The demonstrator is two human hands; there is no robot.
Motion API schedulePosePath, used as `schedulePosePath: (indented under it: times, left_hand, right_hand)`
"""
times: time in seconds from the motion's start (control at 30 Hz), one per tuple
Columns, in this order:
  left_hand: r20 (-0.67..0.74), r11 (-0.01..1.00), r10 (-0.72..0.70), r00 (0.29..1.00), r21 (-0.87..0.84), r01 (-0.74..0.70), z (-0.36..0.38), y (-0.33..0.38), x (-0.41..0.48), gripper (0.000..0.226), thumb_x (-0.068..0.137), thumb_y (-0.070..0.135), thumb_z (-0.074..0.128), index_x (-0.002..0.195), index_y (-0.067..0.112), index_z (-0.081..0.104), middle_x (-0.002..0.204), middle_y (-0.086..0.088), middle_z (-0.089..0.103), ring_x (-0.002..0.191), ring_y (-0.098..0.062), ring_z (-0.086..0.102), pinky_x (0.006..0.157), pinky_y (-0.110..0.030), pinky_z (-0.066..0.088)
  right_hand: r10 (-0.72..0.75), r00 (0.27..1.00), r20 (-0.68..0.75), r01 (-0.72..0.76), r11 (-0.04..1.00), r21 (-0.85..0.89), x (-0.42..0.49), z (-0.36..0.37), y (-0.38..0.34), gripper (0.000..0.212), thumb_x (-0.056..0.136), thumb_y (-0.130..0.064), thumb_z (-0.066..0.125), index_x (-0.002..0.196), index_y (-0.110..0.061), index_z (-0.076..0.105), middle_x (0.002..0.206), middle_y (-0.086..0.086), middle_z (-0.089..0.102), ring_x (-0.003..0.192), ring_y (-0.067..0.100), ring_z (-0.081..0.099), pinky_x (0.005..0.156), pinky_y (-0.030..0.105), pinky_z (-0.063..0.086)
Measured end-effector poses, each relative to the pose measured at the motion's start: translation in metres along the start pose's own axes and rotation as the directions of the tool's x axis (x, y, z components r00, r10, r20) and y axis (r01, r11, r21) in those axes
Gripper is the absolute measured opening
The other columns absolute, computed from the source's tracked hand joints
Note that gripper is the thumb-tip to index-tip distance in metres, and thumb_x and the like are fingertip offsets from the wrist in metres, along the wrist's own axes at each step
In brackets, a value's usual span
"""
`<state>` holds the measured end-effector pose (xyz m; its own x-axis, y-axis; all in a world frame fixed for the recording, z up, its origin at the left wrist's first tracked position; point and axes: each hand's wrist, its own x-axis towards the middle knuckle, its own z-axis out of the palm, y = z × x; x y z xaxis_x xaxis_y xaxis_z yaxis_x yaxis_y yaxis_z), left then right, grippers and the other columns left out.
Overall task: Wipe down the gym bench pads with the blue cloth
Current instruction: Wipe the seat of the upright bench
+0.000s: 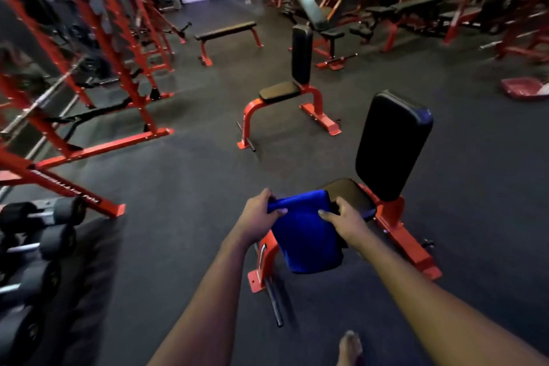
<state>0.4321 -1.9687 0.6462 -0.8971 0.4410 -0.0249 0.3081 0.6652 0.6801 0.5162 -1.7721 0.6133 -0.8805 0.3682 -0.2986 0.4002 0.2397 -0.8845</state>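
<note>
I hold the blue cloth stretched between both hands, out in front of me and low in the view. My left hand grips its upper left edge, fingers curled over the top and thumb pressed on the front; my right hand clenches the upper right edge the same way. The cloth hangs down from my hands in a folded sheet, covering the front part of the seat pad of the nearest bench, whose red frame stands on the dark rubber floor. At about 1 o'clock from my hands rises that bench's upright black back pad. A second bench of the same kind stands farther off at 12 o'clock. Dumbbells lie at 9 o'clock, beside a red rack. My bare foot shows at 6 o'clock.
</note>
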Motion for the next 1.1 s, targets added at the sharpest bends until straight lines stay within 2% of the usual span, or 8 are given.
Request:
schedulePosePath:
  times: [0.07, 0.23, 0.4, 0.57, 0.7, 0.83, 0.93, 1.1]
  left_hand:
    - [0.006, 1.000, -0.017, 1.000, -0.005, 0.017, 0.022, -0.018, 0.044, 0.023, 0.087, 0.021, 0.072, 0.092, 0.011, 0.052, 0.085, -0.006, 0.059, 0.079, -0.023, 0.054, 0.062, -0.023, 0.031]
    - [0.086, 0.991, -0.137, 0.987, 0.004, 0.137, 0.083, -0.061, 0.135, 0.025, 0.086, 0.015, 0.072, 0.099, 0.001, 0.057, 0.090, -0.014, 0.064, 0.083, -0.027, 0.057, 0.064, -0.022, 0.030]
    - [0.153, 0.982, -0.186, 0.971, -0.015, 0.191, 0.134, -0.112, 0.193, 0.020, 0.084, 0.011, 0.073, 0.094, 0.008, 0.056, 0.088, -0.003, 0.060, 0.082, -0.021, 0.056, 0.066, -0.021, 0.032]
    - [0.207, 0.977, -0.210, 0.956, -0.001, 0.215, 0.198, -0.178, 0.245, 0.019, 0.085, 0.014, 0.073, 0.098, 0.011, 0.060, 0.090, 0.000, 0.061, 0.085, -0.018, 0.057, 0.071, -0.020, 0.035]
    - [0.176, 0.990, -0.127, 0.976, -0.038, 0.136, 0.249, -0.219, 0.289, 0.016, 0.088, 0.013, 0.069, 0.101, 0.010, 0.060, 0.097, -0.003, 0.064, 0.087, -0.016, 0.057, 0.073, -0.020, 0.038]
    - [0.129, 0.983, -0.168, 0.977, -0.048, 0.175, 0.296, -0.271, 0.319, 0.025, 0.095, 0.013, 0.059, 0.119, 0.004, 0.057, 0.115, -0.012, 0.063, 0.106, -0.024, 0.059, 0.091, -0.035, 0.046]
    - [0.080, 0.976, -0.211, 0.974, 0.074, 0.205, 0.324, -0.319, 0.338, 0.028, 0.101, 0.018, 0.048, 0.122, 0.004, 0.059, 0.119, -0.016, 0.062, 0.112, -0.031, 0.057, 0.095, -0.040, 0.044]
    - [0.121, 0.927, -0.356, 0.927, 0.175, 0.333, 0.357, -0.368, 0.354, 0.062, 0.098, 0.057, 0.022, 0.105, 0.013, 0.065, 0.108, -0.017, 0.069, 0.104, -0.036, 0.062, 0.088, -0.044, 0.049]
  right_hand:
    - [0.051, 0.999, -0.007, -0.051, 0.999, -0.005, 0.056, 0.002, 0.021, 0.059, 0.088, -0.038, 0.070, 0.135, -0.010, 0.050, 0.134, 0.007, 0.059, 0.121, 0.027, 0.056, 0.102, 0.045, 0.047]
    - [0.156, 0.988, 0.019, -0.155, 0.986, -0.065, 0.157, 0.004, 0.051, 0.021, 0.085, -0.014, 0.069, 0.101, -0.008, 0.058, 0.100, 0.007, 0.068, 0.095, 0.026, 0.063, 0.081, 0.039, 0.048]
    - [0.228, 0.972, 0.065, -0.215, 0.963, -0.161, 0.235, 0.018, 0.091, 0.022, 0.085, -0.012, 0.067, 0.096, -0.010, 0.049, 0.094, 0.011, 0.064, 0.081, 0.024, 0.057, 0.060, 0.033, 0.039]
    - [0.231, 0.973, 0.007, -0.225, 0.955, -0.193, 0.295, 0.045, 0.153, 0.025, 0.084, -0.009, 0.067, 0.098, -0.014, 0.048, 0.086, 0.005, 0.063, 0.082, 0.026, 0.061, 0.063, 0.032, 0.040]
    - [0.131, 0.980, -0.147, -0.161, 0.964, -0.213, 0.344, 0.061, 0.197, 0.043, 0.083, -0.014, 0.072, 0.119, -0.019, 0.049, 0.111, 0.006, 0.067, 0.101, 0.027, 0.064, 0.079, 0.034, 0.049]
    - [-0.093, 0.992, -0.091, 0.011, 0.758, -0.652, 0.392, 0.094, 0.238, 0.087, 0.080, -0.050, 0.070, 0.152, -0.029, 0.027, 0.160, 0.001, 0.027, 0.144, 0.025, 0.029, 0.105, 0.052, 0.035]
    - [-0.147, 0.983, 0.109, 0.176, 0.592, -0.787, 0.422, 0.125, 0.274, 0.079, 0.088, -0.070, 0.044, 0.155, -0.042, 0.012, 0.167, -0.001, -0.001, 0.152, 0.028, 0.002, 0.114, 0.063, 0.018]
    - [-0.224, 0.973, 0.050, 0.160, 0.507, -0.847, 0.431, 0.149, 0.304, 0.075, 0.092, -0.075, 0.023, 0.156, -0.039, 0.013, 0.167, 0.000, 0.003, 0.152, 0.030, 0.000, 0.115, 0.063, 0.015]
